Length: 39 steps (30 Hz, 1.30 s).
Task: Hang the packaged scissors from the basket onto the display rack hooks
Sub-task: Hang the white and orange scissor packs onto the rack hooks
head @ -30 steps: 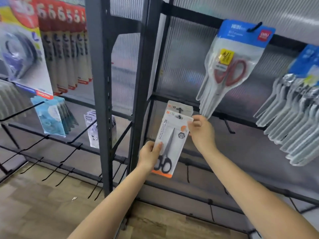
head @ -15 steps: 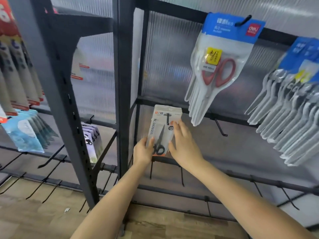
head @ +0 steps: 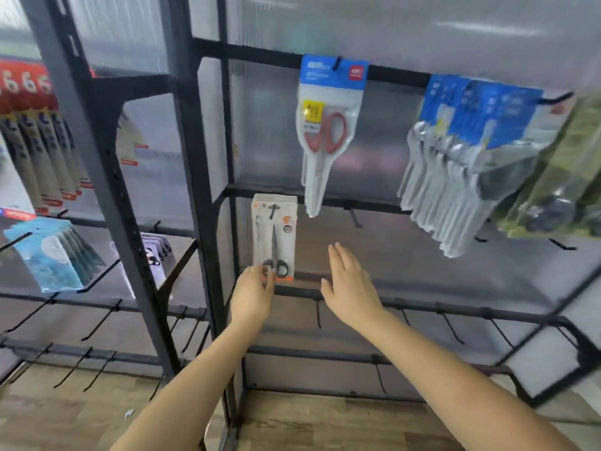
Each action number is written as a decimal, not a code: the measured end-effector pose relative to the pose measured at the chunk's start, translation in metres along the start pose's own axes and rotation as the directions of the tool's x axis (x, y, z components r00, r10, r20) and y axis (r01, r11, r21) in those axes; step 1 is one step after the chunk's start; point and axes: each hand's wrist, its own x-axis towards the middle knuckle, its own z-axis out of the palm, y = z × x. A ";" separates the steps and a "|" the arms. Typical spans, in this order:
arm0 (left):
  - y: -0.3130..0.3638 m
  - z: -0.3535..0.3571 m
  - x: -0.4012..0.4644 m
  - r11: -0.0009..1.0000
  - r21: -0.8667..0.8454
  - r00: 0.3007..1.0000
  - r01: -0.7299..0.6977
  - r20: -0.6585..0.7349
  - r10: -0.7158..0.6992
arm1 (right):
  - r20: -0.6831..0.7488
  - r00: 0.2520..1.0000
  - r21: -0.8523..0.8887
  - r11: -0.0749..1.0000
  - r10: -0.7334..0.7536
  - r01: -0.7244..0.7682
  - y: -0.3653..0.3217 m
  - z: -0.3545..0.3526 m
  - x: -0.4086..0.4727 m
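Translucent ribbed panels point(head: 162, 43) back a black metal display rack point(head: 195, 157) built from upright posts and horizontal bars, standing on a wood-pattern floor point(head: 292, 424). Black hooks point(head: 450, 327) project toward the viewer from the lower bars. The packaged scissors point(head: 274, 237), a white card with an orange bottom edge and black-handled scissors, hangs upright from a hook on the middle bar, just right of the central post. The left hand point(head: 252, 296) is at the pack's lower left corner, its fingers point(head: 265, 276) curled round the card edge beside the scissor handles. The right hand point(head: 349, 286) is near the pack on its right, apart from it, with fingers straight and close together, holding nothing. On the upper bar, a blue-topped pack of red-handled scissors point(head: 327, 131) hangs above and right of the white pack. Farther right hangs a dense row of blue-topped packs point(head: 465, 157), then olive-green packs point(head: 559, 177) at the right edge. In the left bay hang red-topped packs point(head: 35, 135) and light blue packs point(head: 52, 255).
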 end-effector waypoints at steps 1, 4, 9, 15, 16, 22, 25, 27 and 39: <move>0.012 0.003 -0.008 0.999 0.019 0.999 -0.049 0.016 0.049 | -0.015 1.000 0.002 1.000 0.022 -0.022 0.008 -0.006 -0.012; 0.055 0.023 -0.037 0.973 0.089 0.973 -0.211 0.115 0.201 | -0.054 0.992 -0.004 0.993 0.114 -0.114 0.039 -0.027 -0.055; 0.134 0.085 -0.103 0.896 -0.001 0.841 -0.444 0.346 0.417 | -0.126 0.931 -0.018 0.938 0.342 -0.347 0.111 -0.059 -0.151; 0.212 0.175 -0.222 0.787 -0.161 0.586 -0.596 0.583 0.563 | -0.214 0.715 0.008 0.733 0.666 -0.680 0.190 -0.084 -0.315; 0.221 0.187 -0.243 0.764 -0.202 0.533 -0.612 0.609 0.588 | -0.212 0.671 0.003 0.687 0.711 -0.727 0.199 -0.086 -0.344; 0.239 0.242 -0.358 0.633 -0.376 0.192 -0.677 0.739 0.645 | -0.275 0.336 0.173 0.390 0.901 -0.905 0.221 -0.070 -0.490; 0.241 0.266 -0.395 0.607 -0.435 0.074 -0.665 0.771 0.633 | -0.247 0.194 0.224 0.251 0.949 -0.942 0.217 -0.050 -0.535; 0.239 0.284 -0.413 0.600 -0.456 -0.002 -0.658 0.797 0.604 | -0.244 0.150 0.199 0.201 0.958 -0.959 0.219 -0.030 -0.556; 0.141 0.429 -0.401 0.634 -0.363 -0.315 -0.683 0.929 0.193 | 0.215 -0.288 0.316 -0.345 0.933 -0.884 0.245 0.143 -0.561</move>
